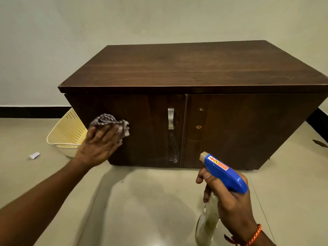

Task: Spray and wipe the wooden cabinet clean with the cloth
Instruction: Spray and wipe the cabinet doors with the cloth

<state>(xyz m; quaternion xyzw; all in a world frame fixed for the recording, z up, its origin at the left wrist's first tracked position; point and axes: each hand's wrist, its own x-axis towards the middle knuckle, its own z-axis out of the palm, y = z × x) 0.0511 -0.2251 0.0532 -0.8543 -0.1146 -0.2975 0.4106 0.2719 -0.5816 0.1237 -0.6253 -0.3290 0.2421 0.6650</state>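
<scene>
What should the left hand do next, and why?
Probably slide the crumpled patterned cloth right across the dark wooden cabinet's left door, toward the wet streak under the silver metal handle. The left hand presses the cloth on that door's left part; the right hand grips the blue-topped clear spray bottle.

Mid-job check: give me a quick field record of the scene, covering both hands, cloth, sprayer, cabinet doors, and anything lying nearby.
left hand: fingers flat, pressing cloth against left door
right hand: grips spray bottle, nozzle aimed toward the cabinet front
cabinet: dark wood, both doors look shut
handle: metal, on left door; pale streak below it, looks wet
right door: no handle, two holes
floor: cream basket and paper scrap left of cabinet
</scene>
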